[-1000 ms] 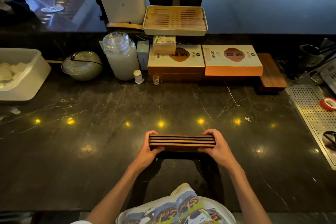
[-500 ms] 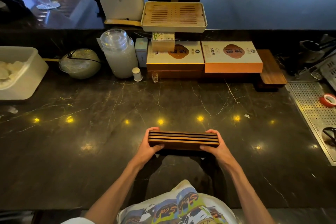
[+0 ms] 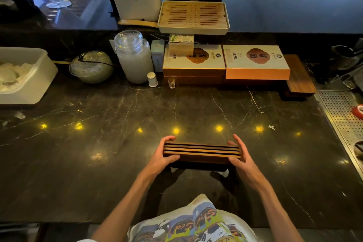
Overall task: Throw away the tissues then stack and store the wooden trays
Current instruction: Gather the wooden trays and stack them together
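Note:
A stack of several dark wooden trays (image 3: 202, 152) is held just above the dark marble counter (image 3: 117, 143), in front of my body. My left hand (image 3: 164, 156) grips the stack's left end with the thumb on the near side. My right hand (image 3: 240, 158) grips its right end, fingers wrapped over the top. A single wooden tray (image 3: 299, 76) rests at the back right of the counter. No loose tissues show on the counter.
Two orange gift boxes (image 3: 255, 63), a glass jar (image 3: 133, 57), a small shot glass (image 3: 171, 83) and a slatted bamboo tea tray (image 3: 193, 16) line the back. A white tub (image 3: 25, 76) sits left. A perforated metal drain panel (image 3: 341, 116) lies right.
The stack has shifted slightly forward and right with both hands still on its ends. My right fingers now reach further over the top.

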`<state>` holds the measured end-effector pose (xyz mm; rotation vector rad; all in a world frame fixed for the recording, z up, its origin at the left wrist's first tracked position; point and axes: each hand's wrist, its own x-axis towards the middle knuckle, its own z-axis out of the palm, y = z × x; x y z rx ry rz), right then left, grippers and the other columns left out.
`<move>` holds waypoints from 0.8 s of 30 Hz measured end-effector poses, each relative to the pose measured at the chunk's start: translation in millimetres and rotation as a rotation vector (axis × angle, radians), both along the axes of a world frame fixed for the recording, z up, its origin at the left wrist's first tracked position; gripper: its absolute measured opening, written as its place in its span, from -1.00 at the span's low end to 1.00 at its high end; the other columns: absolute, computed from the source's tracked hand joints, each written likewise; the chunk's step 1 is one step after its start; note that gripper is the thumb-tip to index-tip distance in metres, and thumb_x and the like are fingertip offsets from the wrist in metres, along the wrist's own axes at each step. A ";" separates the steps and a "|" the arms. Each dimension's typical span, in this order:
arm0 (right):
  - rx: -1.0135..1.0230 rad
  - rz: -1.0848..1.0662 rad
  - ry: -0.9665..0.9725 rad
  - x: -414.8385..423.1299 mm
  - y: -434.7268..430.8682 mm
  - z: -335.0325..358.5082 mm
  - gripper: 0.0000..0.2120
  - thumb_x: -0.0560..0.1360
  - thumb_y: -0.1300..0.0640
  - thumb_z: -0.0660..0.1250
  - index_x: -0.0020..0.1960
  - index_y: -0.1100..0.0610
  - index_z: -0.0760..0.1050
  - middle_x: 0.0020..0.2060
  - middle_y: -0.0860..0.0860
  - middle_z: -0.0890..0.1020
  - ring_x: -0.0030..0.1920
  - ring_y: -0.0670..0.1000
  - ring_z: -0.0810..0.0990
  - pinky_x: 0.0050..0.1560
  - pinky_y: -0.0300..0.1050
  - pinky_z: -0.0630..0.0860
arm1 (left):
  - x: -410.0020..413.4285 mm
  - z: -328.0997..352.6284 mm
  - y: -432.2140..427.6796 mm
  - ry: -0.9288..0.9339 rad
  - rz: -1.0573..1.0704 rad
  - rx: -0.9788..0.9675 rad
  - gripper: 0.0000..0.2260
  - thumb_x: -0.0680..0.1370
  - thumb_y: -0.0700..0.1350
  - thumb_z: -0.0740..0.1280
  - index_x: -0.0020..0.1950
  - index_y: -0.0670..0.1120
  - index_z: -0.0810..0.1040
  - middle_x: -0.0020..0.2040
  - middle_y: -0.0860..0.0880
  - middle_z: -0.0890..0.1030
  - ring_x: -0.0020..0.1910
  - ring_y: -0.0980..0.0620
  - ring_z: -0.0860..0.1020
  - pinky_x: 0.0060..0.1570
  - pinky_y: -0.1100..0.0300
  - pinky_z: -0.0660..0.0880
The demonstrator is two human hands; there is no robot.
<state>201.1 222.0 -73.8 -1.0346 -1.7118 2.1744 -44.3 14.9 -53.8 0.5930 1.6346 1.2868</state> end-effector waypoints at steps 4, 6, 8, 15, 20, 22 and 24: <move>-0.049 -0.238 0.071 -9.7 -18.0 -2.5 -0.45 0.49 -0.20 0.26 0.45 -0.12 0.33 0.37 0.05 0.46 0.33 0.06 0.50 0.31 0.00 0.43 | 8.3 -4.0 0.5 -0.081 0.089 0.073 -0.43 0.39 0.10 0.46 0.36 0.14 0.38 0.26 -0.06 0.50 0.22 -0.01 0.54 0.17 0.09 0.54; -0.031 -0.340 0.059 -16.5 -25.1 0.0 -0.44 0.49 -0.31 0.17 0.40 -0.08 0.41 0.31 0.02 0.52 0.29 0.01 0.54 0.22 -0.07 0.46 | 10.0 -7.3 -0.8 -0.141 0.128 0.094 -0.53 0.44 0.13 0.41 0.33 0.12 0.43 0.22 -0.09 0.54 0.18 -0.03 0.57 0.11 0.13 0.56; -0.003 -0.419 0.042 -22.9 -31.8 0.4 -0.46 0.50 -0.34 0.14 0.33 -0.07 0.47 0.23 0.01 0.57 0.22 -0.01 0.58 0.11 -0.13 0.50 | 16.0 -8.2 2.2 -0.174 0.231 0.090 -0.64 0.53 0.17 0.28 0.26 0.05 0.51 0.15 -0.11 0.59 0.13 -0.05 0.61 0.02 0.16 0.59; 0.042 -0.599 0.002 -34.0 -43.0 -6.5 -0.66 0.60 -0.17 0.12 0.14 -0.01 0.56 0.00 0.04 0.65 0.07 0.09 0.63 -0.07 -0.11 0.54 | 42.1 -4.2 31.8 -0.133 0.674 0.012 -0.62 0.66 0.06 0.09 -0.10 -0.09 0.61 -0.12 -0.15 0.61 -0.03 -0.14 0.60 -0.07 0.03 0.54; 0.041 -0.568 -0.004 -31.3 -40.0 -5.8 -0.65 0.62 -0.13 0.10 0.18 0.01 0.55 0.06 0.08 0.63 0.12 0.09 0.61 -0.05 -0.13 0.53 | 37.9 -9.0 26.5 -0.118 0.621 0.016 -0.61 0.66 0.08 0.07 -0.06 -0.09 0.61 -0.07 -0.19 0.62 -0.02 -0.14 0.61 -0.04 0.00 0.55; 0.067 -0.542 -0.034 -31.1 -41.3 -3.8 -0.65 0.64 -0.12 0.07 0.21 0.00 0.53 0.10 0.09 0.61 0.14 0.08 0.59 -0.05 -0.16 0.53 | 37.9 -10.2 26.0 -0.098 0.616 0.020 -0.61 0.67 0.07 0.06 -0.06 -0.09 0.60 -0.09 -0.17 0.62 -0.04 -0.12 0.61 -0.07 0.03 0.56; 0.148 -0.492 -0.097 -30.0 -40.6 0.3 -0.67 0.65 -0.10 0.05 0.26 -0.03 0.48 0.16 0.06 0.57 0.19 0.06 0.56 0.02 -0.16 0.52 | 36.9 -9.0 26.7 -0.091 0.601 0.026 -0.60 0.67 0.08 0.05 -0.08 -0.07 0.60 -0.13 -0.12 0.63 -0.08 -0.06 0.62 -0.14 0.13 0.57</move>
